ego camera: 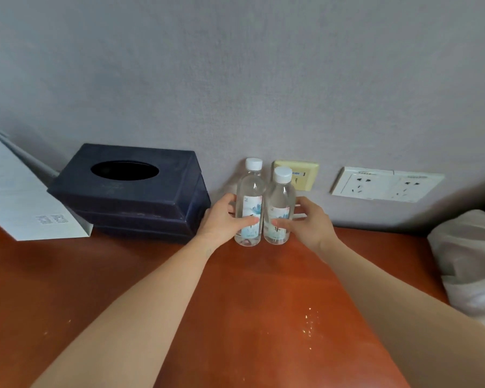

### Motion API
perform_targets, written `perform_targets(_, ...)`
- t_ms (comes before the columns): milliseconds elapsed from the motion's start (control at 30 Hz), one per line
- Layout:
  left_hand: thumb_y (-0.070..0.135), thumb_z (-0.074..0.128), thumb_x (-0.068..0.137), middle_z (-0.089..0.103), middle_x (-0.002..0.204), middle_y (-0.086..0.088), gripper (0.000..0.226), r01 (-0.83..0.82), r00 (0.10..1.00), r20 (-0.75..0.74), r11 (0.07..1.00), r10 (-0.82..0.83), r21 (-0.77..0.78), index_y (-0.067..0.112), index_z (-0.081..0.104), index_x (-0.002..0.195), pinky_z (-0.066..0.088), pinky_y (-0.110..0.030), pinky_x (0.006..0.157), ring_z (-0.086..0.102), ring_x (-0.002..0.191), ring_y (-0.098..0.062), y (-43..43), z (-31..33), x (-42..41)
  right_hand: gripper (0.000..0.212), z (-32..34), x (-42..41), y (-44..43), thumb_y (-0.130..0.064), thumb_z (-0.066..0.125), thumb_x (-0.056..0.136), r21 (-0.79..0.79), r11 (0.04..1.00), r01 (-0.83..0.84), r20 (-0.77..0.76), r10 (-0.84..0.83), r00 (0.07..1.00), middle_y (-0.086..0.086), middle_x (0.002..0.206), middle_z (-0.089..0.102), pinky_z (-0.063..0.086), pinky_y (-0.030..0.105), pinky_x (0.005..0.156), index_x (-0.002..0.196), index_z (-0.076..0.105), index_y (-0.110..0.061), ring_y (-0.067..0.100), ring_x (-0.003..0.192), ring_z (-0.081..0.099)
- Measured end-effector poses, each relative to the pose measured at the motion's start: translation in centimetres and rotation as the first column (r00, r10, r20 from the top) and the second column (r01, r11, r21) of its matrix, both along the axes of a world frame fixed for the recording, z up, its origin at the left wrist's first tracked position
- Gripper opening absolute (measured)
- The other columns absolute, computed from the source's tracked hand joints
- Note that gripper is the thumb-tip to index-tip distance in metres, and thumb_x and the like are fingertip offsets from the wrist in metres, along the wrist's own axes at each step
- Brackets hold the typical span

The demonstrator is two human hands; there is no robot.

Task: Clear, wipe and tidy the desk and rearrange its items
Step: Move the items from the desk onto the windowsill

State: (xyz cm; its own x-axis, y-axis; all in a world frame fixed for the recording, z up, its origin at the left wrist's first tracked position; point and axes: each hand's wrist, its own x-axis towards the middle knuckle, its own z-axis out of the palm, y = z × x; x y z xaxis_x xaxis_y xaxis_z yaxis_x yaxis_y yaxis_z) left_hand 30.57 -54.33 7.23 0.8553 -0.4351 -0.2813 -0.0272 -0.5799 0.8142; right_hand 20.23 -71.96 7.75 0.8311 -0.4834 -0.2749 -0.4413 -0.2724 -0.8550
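Person shows as two hands and two forearms. Left hand (pixel 219 219) sits just left of frame centre, right hand (pixel 310 222) just right of it. Left forearm (pixel 140 303) reaches the lower left edge and right forearm (pixel 389 298) the lower right corner. Both are bare from wrist to frame edge, slender, smooth in outline. Fingernails are too blurred to note.
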Motion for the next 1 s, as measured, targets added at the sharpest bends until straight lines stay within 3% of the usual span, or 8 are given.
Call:
perform_targets(67, 0.033, 0.082, 0.078, 0.066, 0.106, 0.010, 0.050, 0.010, 1.000, -0.004, 0.999, -0.010, -0.034, 0.027, 0.056, 0.120, 0.048, -0.018, 0.069, 0.060, 0.091, 0.002, 0.1, 2.1, -1.5, 0.047, 1.9, -1.6, 0.0, -0.030, 0.083, 0.075, 0.020, 1.000, 0.008, 0.035, -0.009, 0.999, -0.010, 0.107, 0.064, 0.048, 0.022, 0.068, 0.116, 0.060, -0.024, 0.008, 0.090, 0.063)
perform_targets(167, 0.036, 0.081, 0.079, 0.066, 0.102, 0.012, 0.049, 0.027, 1.000, 0.004, 0.996, -0.026, -0.088, 0.030, 0.056, 0.120, 0.045, -0.018, 0.069, 0.061, 0.091, 0.002, 0.5, 5.4, -4.0, 0.043, 4.7, -4.2, 0.2, -0.032, 0.081, 0.076, 0.048, 0.999, 0.018, 0.089, -0.022, 0.996, -0.009, 0.103, 0.063, 0.044, 0.020, 0.064, 0.113, 0.062, -0.024, 0.005, 0.089, 0.060)
perform_targets(233, 0.035, 0.080, 0.080, 0.067, 0.101, 0.011, 0.047, 0.037, 0.999, 0.009, 0.991, -0.036, -0.132, 0.029, 0.056, 0.120, 0.043, -0.017, 0.068, 0.062, 0.092, 0.002, 0.7, 7.6, -6.1, 0.044, 6.5, -6.3, 0.3, -0.037, 0.081, 0.075, 0.047, 0.999, 0.022, 0.122, -0.028, 0.992, -0.007, 0.104, 0.062, 0.045, 0.021, 0.067, 0.113, 0.062, -0.025, 0.009, 0.092, 0.061)
perform_targets(367, 0.032, 0.080, 0.081, 0.068, 0.103, 0.007, 0.043, 0.079, 0.997, 0.032, 0.978, -0.074, -0.193, 0.029, 0.054, 0.115, 0.048, -0.021, 0.074, 0.066, 0.093, -0.002, 1.0, 11.5, -10.4, 0.047, 9.6, -10.7, 0.4, -0.044, 0.082, 0.072, 0.073, 0.997, 0.033, 0.189, -0.046, 0.981, 0.001, 0.103, 0.065, 0.055, 0.039, 0.087, 0.111, 0.064, -0.025, 0.017, 0.094, 0.065)
perform_targets(500, 0.032, 0.080, 0.081, 0.065, 0.112, 0.011, 0.045, 0.139, 0.989, 0.086, 0.960, -0.122, -0.243, 0.029, 0.054, 0.117, 0.048, -0.021, 0.078, 0.062, 0.102, 0.000, 1.1, 15.0, -16.0, 0.041, 12.7, -16.8, 0.3, -0.045, 0.083, 0.069, 0.107, 0.993, 0.041, 0.275, -0.069, 0.959, 0.005, 0.099, 0.068, 0.056, 0.046, 0.088, 0.103, 0.068, -0.026, 0.020, 0.092, 0.070)
perform_targets(667, 0.030, 0.082, 0.079, 0.070, 0.111, 0.006, 0.044, 0.185, 0.981, 0.112, 0.936, -0.158, -0.300, 0.027, 0.055, 0.114, 0.056, -0.030, 0.085, 0.069, 0.099, -0.007, 0.6, 18.1, -23.4, 0.040, 15.7, -24.6, -0.2, -0.045, 0.083, 0.070, 0.109, 0.993, 0.052, 0.345, -0.087, 0.934, 0.002, 0.097, 0.072, 0.056, 0.046, 0.089, 0.102, 0.068, -0.027, 0.018, 0.090, 0.072)
perform_targets(833, 0.029, 0.084, 0.077, 0.073, 0.109, 0.000, 0.048, 0.259, 0.965, 0.129, 0.909, -0.228, -0.327, 0.019, 0.056, 0.115, 0.059, -0.038, 0.086, 0.072, 0.096, -0.010, -0.3, 20.7, -29.4, 0.061, 18.5, -32.1, -0.6, -0.060, 0.082, 0.054, 0.098, 0.991, 0.091, 0.369, -0.121, 0.921, -0.003, 0.098, 0.074, 0.056, 0.045, 0.090, 0.104, 0.068, -0.028, 0.015, 0.092, 0.072)
perform_targets(1000, 0.032, 0.085, 0.075, 0.073, 0.108, -0.002, 0.050, 0.348, 0.936, 0.167, 0.878, -0.309, -0.329, 0.018, 0.053, 0.110, 0.058, -0.040, 0.089, 0.072, 0.096, -0.012, -2.2, 22.6, -34.3, 0.043, 20.6, -39.0, -0.7, -0.049, 0.083, 0.067, 0.051, 0.977, 0.207, 0.407, -0.210, 0.889, -0.005, 0.097, 0.073, 0.056, 0.035, 0.086, 0.102, 0.069, -0.029, 0.013, 0.094, 0.070)
